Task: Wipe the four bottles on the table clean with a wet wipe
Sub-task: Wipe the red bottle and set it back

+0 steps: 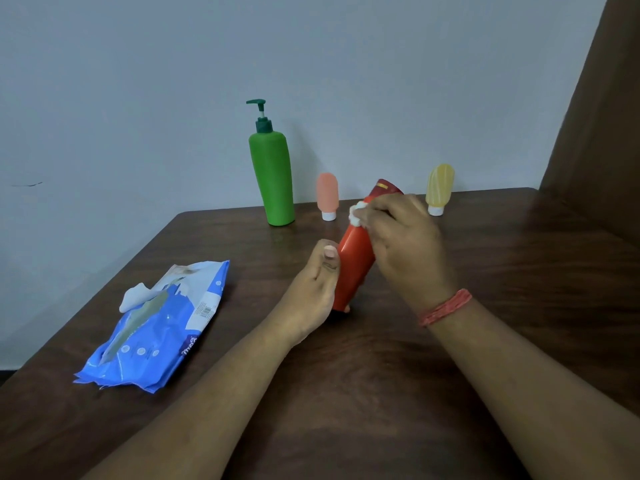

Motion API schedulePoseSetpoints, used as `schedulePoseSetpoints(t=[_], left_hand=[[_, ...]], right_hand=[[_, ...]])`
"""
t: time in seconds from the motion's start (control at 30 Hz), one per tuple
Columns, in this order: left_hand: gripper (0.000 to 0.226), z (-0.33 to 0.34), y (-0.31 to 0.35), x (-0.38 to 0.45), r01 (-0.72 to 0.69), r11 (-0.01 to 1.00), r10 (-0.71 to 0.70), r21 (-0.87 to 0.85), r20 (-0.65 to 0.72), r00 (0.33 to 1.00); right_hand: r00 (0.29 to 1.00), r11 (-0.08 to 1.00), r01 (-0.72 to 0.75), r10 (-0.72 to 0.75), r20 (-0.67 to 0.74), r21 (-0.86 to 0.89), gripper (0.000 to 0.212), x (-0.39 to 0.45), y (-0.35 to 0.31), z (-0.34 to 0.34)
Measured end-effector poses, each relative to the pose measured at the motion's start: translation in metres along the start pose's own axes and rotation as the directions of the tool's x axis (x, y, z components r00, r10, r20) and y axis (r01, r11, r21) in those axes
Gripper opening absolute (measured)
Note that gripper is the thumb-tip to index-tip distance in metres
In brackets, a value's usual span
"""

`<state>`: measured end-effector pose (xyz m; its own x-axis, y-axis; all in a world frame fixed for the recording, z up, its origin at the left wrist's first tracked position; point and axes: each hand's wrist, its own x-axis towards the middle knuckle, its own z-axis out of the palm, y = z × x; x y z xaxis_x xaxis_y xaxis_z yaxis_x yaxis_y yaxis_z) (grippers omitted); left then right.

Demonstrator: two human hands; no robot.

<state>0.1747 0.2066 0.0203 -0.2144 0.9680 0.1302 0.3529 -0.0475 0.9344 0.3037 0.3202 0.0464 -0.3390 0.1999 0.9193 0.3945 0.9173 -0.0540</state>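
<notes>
At frame centre, the left hand (313,289) grips the tilted red bottle (355,261) low down; the right hand (401,237) pinches a wipe (358,214) against its upper side.

No legible text on anything.

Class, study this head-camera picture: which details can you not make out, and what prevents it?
- Most of the wet wipe: head view, covered by the right hand.
- Red bottle's cap end: hidden behind the left hand.
- Print on the wipes pack: too small to read.
- Table: cut off by the frame's edges.
</notes>
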Motion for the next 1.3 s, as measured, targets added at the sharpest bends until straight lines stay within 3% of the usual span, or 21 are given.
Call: schedulePoseSetpoints(t=[0.13, 0.23, 0.3, 0.43, 0.53, 0.63, 0.7, 0.77, 0.87, 0.97, 1.17, 1.3], left_hand=[[0.060, 0.005, -0.003, 0.014, -0.028, 0.999, 0.029, -0.042, 0.007, 1.000], [0.067, 0.006, -0.009, 0.014, -0.057, 0.968, 0.045, -0.244, -0.055, 0.998], [0.071, 0.003, -0.009, 0.018, -0.045, 0.925, -0.011, -0.377, -0.145, 0.989], [0.067, -0.011, -0.004, 0.019, 0.002, 0.814, -0.152, -0.581, -0.210, 0.966], [0.067, -0.012, -0.003, 0.019, 0.043, 0.750, -0.226, -0.660, -0.194, 0.954], [0.068, -0.007, 0.002, 0.019, 0.041, 0.679, -0.257, -0.733, -0.184, 0.949], [0.067, -0.006, 0.004, 0.020, 0.028, 0.655, -0.267, -0.755, -0.197, 0.943], [0.070, -0.006, 0.006, 0.020, 0.009, 0.634, -0.292, -0.773, -0.229, 0.929], [0.081, -0.014, 0.005, 0.022, -0.042, 0.601, -0.328, -0.798, -0.294, 0.898], [0.078, -0.022, 0.007, 0.023, -0.081, 0.562, -0.382, -0.823, -0.346, 0.857], [0.070, -0.018, 0.012, 0.022, 0.007, 0.578, -0.460, -0.816, -0.318, 0.829], [0.068, -0.013, 0.010, 0.024, 0.006, 0.659, -0.491, -0.752, -0.424, 0.761]], right_hand=[[0.985, 0.988, -0.153, 0.156, -0.072, 0.035, 0.024, 0.002, 0.005, -0.005], [0.995, 0.995, -0.015, 0.006, 0.095, 0.101, 0.023, -0.004, -0.006, -0.003], [0.966, 0.982, 0.079, -0.118, 0.231, 0.172, 0.023, -0.008, -0.013, 0.000], [0.901, 0.949, 0.046, -0.175, 0.398, 0.313, 0.012, -0.016, -0.021, 0.005], [0.900, 0.950, 0.019, -0.152, 0.409, 0.311, 0.010, -0.019, -0.020, 0.007], [0.956, 0.932, -0.177, 0.086, 0.282, 0.316, 0.008, -0.019, -0.022, 0.007], [0.935, 0.857, -0.340, 0.266, 0.233, 0.388, 0.008, -0.020, -0.025, 0.010], [0.880, 0.734, -0.472, 0.356, 0.315, 0.489, 0.008, -0.023, -0.031, 0.014], [0.809, 0.557, -0.584, 0.342, 0.478, 0.591, 0.011, -0.028, -0.039, 0.018], [0.827, 0.591, -0.544, 0.260, 0.498, 0.595, 0.010, -0.030, -0.045, 0.019], [0.951, 0.760, -0.266, 0.107, 0.290, 0.593, 0.009, -0.025, -0.053, 0.012], [0.964, 0.784, -0.214, 0.075, 0.253, 0.583, 0.012, -0.025, -0.055, 0.016]])
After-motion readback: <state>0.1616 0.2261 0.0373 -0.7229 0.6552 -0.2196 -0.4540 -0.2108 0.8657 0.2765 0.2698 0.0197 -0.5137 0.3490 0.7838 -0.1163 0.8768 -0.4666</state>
